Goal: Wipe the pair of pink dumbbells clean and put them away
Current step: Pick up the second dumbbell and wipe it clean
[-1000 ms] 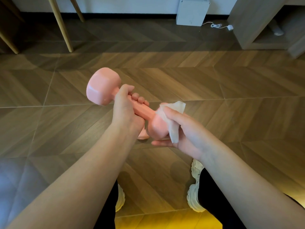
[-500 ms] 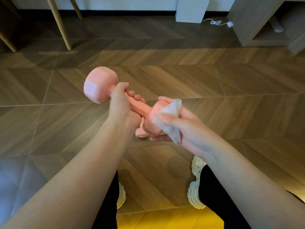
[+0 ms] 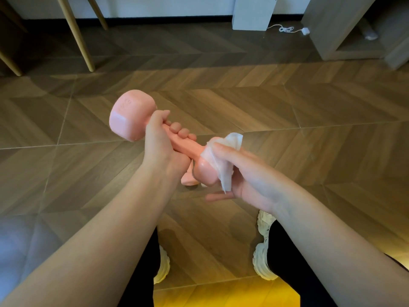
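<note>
The left hand (image 3: 162, 147) grips the bar of the smooth pink dumbbell (image 3: 130, 117), up over the brown wood floor (image 3: 309, 151). The right hand (image 3: 247, 176) pinches a thin white wipe (image 3: 223, 171) on its near end. The other pink dumbbell (image 3: 188, 180) waits below. I think the wiping is only partly done, and nothing is put away yet.

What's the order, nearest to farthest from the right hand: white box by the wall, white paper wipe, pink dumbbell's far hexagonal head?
1. White paper wipe: held in that right hand.
2. Pink dumbbell's far hexagonal head: to its left.
3. White box: far ahead.
</note>
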